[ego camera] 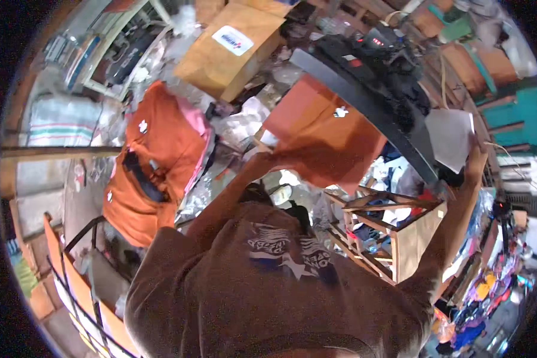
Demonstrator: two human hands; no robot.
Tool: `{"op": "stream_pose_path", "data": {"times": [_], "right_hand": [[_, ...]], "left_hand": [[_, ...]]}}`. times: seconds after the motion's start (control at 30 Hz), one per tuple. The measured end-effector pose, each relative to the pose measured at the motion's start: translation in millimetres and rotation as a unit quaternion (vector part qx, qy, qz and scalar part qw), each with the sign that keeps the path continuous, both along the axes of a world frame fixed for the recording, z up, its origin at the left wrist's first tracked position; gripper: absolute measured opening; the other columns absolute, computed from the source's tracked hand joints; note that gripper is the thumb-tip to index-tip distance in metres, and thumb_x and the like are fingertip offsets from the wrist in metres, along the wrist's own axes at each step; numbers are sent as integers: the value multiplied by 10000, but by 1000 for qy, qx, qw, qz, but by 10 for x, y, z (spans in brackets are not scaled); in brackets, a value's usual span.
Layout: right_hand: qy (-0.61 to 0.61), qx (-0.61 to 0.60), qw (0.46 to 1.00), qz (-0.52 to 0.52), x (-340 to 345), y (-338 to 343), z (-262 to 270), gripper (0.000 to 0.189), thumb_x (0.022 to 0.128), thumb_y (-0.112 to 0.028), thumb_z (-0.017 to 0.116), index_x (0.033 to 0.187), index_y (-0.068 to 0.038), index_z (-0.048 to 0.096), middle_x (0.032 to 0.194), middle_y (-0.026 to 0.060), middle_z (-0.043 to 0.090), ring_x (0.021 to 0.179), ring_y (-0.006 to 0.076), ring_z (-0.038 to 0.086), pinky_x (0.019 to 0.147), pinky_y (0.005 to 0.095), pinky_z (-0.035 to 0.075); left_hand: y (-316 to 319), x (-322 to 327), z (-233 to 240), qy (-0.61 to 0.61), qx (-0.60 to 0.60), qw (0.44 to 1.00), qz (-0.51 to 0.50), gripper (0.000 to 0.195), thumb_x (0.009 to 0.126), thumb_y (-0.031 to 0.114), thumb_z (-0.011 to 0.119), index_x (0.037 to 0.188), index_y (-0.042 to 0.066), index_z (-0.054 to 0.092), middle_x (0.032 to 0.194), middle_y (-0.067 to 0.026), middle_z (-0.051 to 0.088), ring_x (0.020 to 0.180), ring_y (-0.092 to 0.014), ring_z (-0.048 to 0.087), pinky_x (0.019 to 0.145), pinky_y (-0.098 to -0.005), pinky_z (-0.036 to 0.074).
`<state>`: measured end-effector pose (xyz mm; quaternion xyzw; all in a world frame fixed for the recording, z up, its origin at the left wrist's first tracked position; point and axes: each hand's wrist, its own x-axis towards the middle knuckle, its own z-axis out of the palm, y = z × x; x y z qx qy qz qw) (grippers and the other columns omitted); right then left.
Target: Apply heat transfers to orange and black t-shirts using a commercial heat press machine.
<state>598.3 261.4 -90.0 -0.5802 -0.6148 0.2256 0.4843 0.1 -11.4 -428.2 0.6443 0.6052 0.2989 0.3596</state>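
Observation:
My left hand [263,162] is closed on the near left edge of an orange cloth piece [331,134] that bears a small white print. That cloth lies against the long grey edge of a flat board [362,103] on a black machine [385,53] with a lit red display. At the right, my right hand [476,154] grips the edge of a whitish sheet [452,134], raised beside the board's near end. To the left lies a pile of orange cloth [161,143] with white prints and a pink layer, and a dark strap-like thing [143,176] on top.
A cardboard box [228,53] with a label stands beyond the cloths. Near my right forearm is a wooden frame stand [411,237] with cloth scraps around it. A wooden bar [62,153] juts in from the left. Plastic bags and mixed items crowd the right side.

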Motion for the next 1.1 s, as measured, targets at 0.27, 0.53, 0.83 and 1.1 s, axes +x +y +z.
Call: {"op": "stream_pose_path", "data": {"times": [0.27, 0.53, 0.83, 1.1], "right_hand": [[-165, -127, 965, 158, -1932, -315, 1654, 209, 903, -240, 631, 973, -46, 670, 765, -57, 531, 631, 43, 433, 544, 202, 335], [-203, -264, 912, 238, -3678, 144, 1456, 406, 917, -364, 613, 1146, -31, 585, 972, 110, 665, 840, 220, 678, 735, 339, 579], [-33, 18, 903, 428, -4130, -1093, 1790, 443, 967, -425, 564, 1071, 6, 573, 935, 88, 623, 818, 197, 596, 741, 346, 476], [190, -526, 812, 166, -3295, -3029, -950, 459, 954, -433, 600, 1189, -39, 598, 1051, 101, 662, 920, 197, 637, 768, 339, 529]], "left_hand": [[-86, 172, 54, -181, -38, 977, 101, 320, 902, 331, 658, 784, 34, 672, 632, -123, 622, 593, -206, 606, 570, -385, 470], [-266, 229, 427, -273, -153, 944, 107, 354, 903, 326, 673, 764, 7, 609, 610, -27, 474, 610, -88, 431, 550, -316, 375], [-285, 221, 553, -246, -179, 945, 123, 257, 915, 255, 662, 873, 3, 656, 706, 27, 571, 640, -77, 468, 571, -285, 400], [-307, 145, 912, -378, -164, 906, 95, 220, 903, 232, 628, 957, 30, 694, 798, 11, 636, 714, -89, 567, 646, -266, 449]]}}
